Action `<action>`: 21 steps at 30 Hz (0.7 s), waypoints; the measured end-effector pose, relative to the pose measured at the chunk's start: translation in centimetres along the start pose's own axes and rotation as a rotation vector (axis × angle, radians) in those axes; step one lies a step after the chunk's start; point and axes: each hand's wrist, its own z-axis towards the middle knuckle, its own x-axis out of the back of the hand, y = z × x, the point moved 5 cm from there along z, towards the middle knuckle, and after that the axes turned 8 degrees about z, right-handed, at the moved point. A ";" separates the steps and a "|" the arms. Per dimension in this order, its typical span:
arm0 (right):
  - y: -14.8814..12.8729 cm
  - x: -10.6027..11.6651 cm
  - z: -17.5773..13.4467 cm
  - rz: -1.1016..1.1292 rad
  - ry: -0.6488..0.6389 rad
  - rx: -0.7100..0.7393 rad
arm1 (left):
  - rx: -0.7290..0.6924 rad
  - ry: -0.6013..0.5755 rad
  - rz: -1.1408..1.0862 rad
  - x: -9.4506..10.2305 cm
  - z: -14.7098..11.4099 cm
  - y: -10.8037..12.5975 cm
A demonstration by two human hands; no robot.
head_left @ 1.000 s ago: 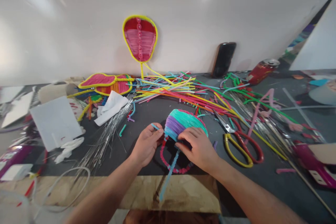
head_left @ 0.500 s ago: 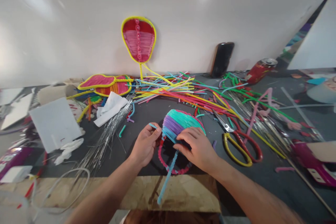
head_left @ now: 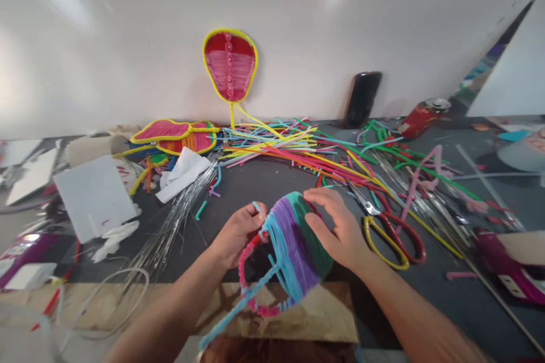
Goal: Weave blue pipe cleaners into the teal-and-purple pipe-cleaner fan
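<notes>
Woven piece (head_left: 298, 244) now lifted, tilted

- Left hand (head_left: 236, 232) bare, no rings, no glove.
- Right hand (head_left: 338, 229) likewise bare.
- Both forearms uncovered, no sleeves or watch visible.

Oval woven pipe-cleaner piece (head_left: 298, 244): bands of teal-green, purple and light blue on a pink fuzzy rim, with a light blue tail. Behind it, loose pile of pipe cleaners (head_left: 289, 150): yellow, red, pink, green, blue, orange. Right of the piece, scissors (head_left: 394, 235) with one yellow and one red loop handle. Far behind, balloon-shaped panel (head_left: 230, 65): red and pink stripes, yellow edge.
</notes>
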 end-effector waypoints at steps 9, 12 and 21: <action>-1.9 -1.7 -0.5 0.050 -0.292 0.056 | 0.163 -0.042 0.126 -0.8 0.1 -2.0; -1.6 -2.2 -0.8 0.075 -0.309 0.038 | 0.134 0.013 0.151 -1.0 0.2 -1.8; -1.3 -2.8 -0.8 0.201 -0.304 -0.031 | 0.078 0.048 0.146 -1.3 0.0 -1.7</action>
